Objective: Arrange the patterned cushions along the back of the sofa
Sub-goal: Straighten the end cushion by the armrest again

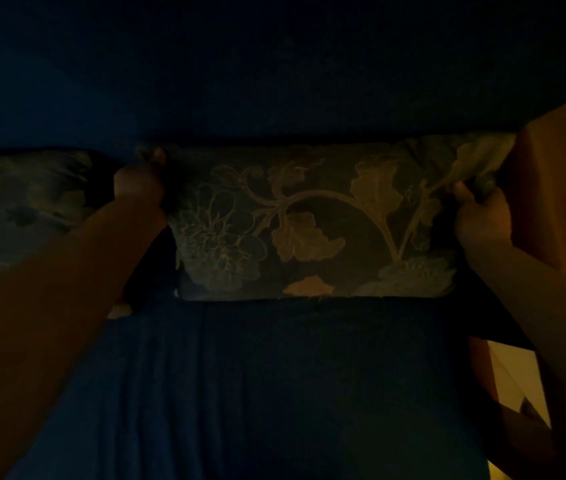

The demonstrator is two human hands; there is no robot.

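Observation:
The scene is very dim. A cushion with a pale floral and leaf pattern [312, 223] stands against the dark blue sofa back [274, 81], its lower edge on the seat [274, 375]. My left hand [139, 183] grips its upper left corner. My right hand [482, 213] pinches its upper right corner. A second patterned cushion [22, 209] leans against the sofa back to the left, partly hidden by my left forearm.
An orange-brown upright surface [561, 174], perhaps the sofa's end or a wall, rises at the right beside the held cushion. A bright yellowish patch of floor [513, 382] shows at the lower right.

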